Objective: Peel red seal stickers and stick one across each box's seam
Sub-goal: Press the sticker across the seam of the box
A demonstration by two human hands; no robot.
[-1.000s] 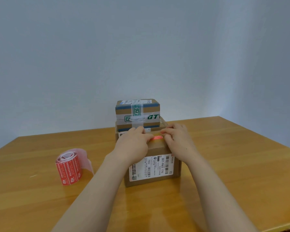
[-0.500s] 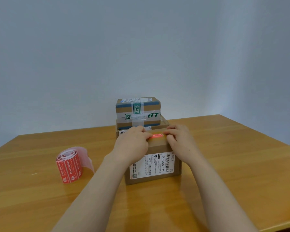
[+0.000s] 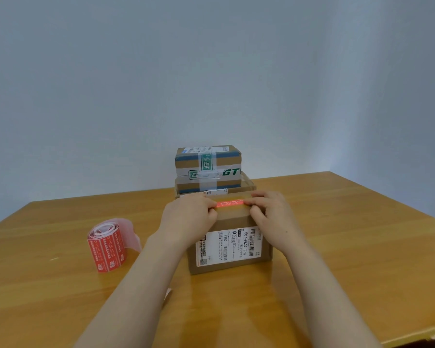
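A brown cardboard box point(image 3: 232, 219) with a white shipping label on its front stands on the table close to me. A red seal sticker point(image 3: 230, 203) lies flat along the box's top, its middle showing between my hands. My left hand point(image 3: 189, 219) presses the sticker's left end with its fingertips. My right hand point(image 3: 274, 217) presses the right end in the same way. Both ends of the sticker are hidden under my fingers. A roll of red seal stickers point(image 3: 107, 247) stands on the table to the left, apart from both hands.
Behind the near box two more boxes are stacked: a taped one with green print point(image 3: 207, 163) on top of a wider brown one point(image 3: 248, 184). The wooden table point(image 3: 349, 234) ends at the wall behind. A small pale scrap point(image 3: 167, 295) lies under my left forearm.
My two hands have slid apart along the box's top, so more of the red sticker shows between them. The boxes and the roll have not moved.
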